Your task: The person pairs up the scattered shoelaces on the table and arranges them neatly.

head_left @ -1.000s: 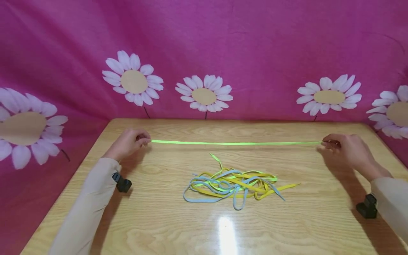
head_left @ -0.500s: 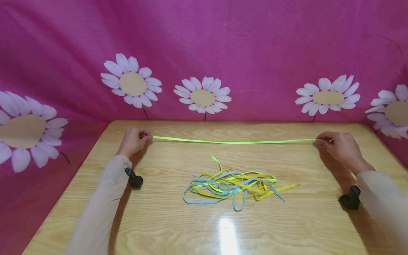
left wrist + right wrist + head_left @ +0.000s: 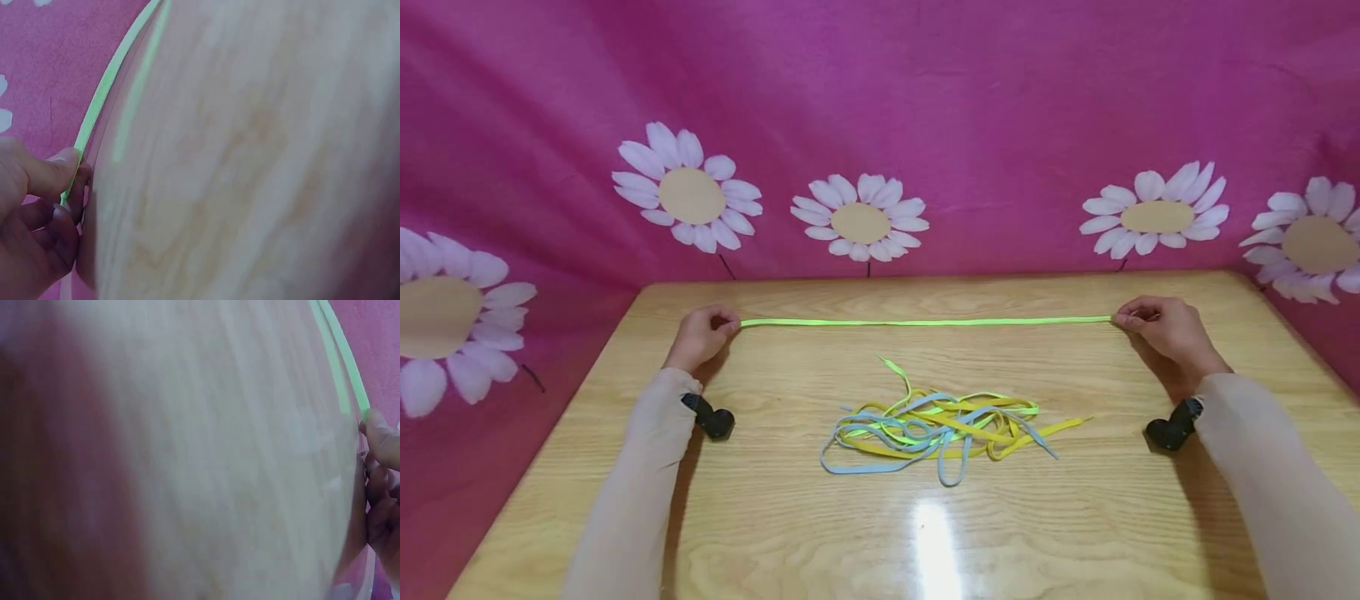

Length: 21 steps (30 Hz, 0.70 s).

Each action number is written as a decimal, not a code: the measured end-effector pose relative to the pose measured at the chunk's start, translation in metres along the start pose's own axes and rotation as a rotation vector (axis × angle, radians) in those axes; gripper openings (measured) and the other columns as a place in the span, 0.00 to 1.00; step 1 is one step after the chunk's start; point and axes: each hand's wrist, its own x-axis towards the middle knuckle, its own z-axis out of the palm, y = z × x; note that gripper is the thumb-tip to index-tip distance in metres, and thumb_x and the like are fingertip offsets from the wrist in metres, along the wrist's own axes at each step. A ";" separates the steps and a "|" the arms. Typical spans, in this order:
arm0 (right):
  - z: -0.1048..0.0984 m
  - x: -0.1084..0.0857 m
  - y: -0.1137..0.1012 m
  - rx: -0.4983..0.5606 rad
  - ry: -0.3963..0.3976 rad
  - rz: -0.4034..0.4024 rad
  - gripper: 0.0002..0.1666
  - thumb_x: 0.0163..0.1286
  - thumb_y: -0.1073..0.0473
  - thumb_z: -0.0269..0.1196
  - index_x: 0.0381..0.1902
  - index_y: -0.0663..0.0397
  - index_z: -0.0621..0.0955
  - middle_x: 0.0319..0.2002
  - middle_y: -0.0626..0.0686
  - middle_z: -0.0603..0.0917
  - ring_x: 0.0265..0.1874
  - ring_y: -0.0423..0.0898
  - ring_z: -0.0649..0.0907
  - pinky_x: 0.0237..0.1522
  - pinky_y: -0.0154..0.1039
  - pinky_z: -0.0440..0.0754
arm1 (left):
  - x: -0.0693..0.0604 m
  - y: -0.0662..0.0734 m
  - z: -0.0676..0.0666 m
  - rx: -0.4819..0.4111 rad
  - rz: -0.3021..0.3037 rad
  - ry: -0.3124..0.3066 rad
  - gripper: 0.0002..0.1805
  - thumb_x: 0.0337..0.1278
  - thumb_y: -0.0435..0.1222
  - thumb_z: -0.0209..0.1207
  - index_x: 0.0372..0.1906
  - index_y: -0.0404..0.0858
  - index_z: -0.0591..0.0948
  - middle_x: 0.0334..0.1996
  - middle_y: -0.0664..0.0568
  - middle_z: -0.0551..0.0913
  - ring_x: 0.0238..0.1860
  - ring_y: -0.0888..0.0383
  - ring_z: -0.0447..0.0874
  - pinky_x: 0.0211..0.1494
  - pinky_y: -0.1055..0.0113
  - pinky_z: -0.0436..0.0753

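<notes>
A neon green shoelace (image 3: 925,322) stretches nearly straight from side to side near the table's far edge. My left hand (image 3: 702,335) pinches its left end between thumb and fingers, as the left wrist view shows with the lace (image 3: 100,100) running up from the thumb. At the other end, my right hand (image 3: 1172,332) pinches the lace (image 3: 347,359) the same way. Nearer to me lies a loose tangle of shoelaces: yellow (image 3: 1060,427), light blue (image 3: 865,468) and neon green (image 3: 895,367).
The wooden table (image 3: 790,525) reflects a bright light near its front. A pink cloth (image 3: 1000,100) with printed daisies hangs behind and at the sides. Black wrist cameras (image 3: 718,423) sit on both sleeves.
My right hand has moved left and slightly away from me, still pinching the lace end. The stretched lace now lies straighter and farther back. The tangle is unchanged; the view has shifted slightly.
</notes>
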 end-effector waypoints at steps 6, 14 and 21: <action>-0.001 0.001 0.001 0.019 0.011 0.011 0.19 0.70 0.49 0.61 0.42 0.61 0.84 0.33 0.58 0.83 0.32 0.50 0.75 0.34 0.41 0.69 | 0.003 -0.003 0.001 -0.037 -0.021 0.019 0.06 0.62 0.27 0.58 0.38 0.25 0.80 0.36 0.35 0.81 0.40 0.46 0.76 0.47 0.62 0.72; -0.004 -0.003 0.005 0.019 0.019 0.045 0.19 0.70 0.48 0.61 0.43 0.60 0.83 0.31 0.52 0.82 0.29 0.42 0.73 0.32 0.37 0.68 | 0.002 -0.005 0.001 -0.068 -0.032 0.053 0.08 0.59 0.28 0.61 0.39 0.25 0.81 0.37 0.35 0.82 0.37 0.51 0.76 0.43 0.66 0.72; 0.000 -0.003 0.003 0.055 0.009 0.064 0.21 0.71 0.47 0.59 0.47 0.60 0.81 0.35 0.56 0.81 0.31 0.42 0.73 0.33 0.35 0.69 | -0.003 -0.007 0.000 -0.063 -0.071 0.045 0.09 0.60 0.28 0.60 0.42 0.25 0.79 0.39 0.34 0.81 0.38 0.48 0.77 0.44 0.64 0.73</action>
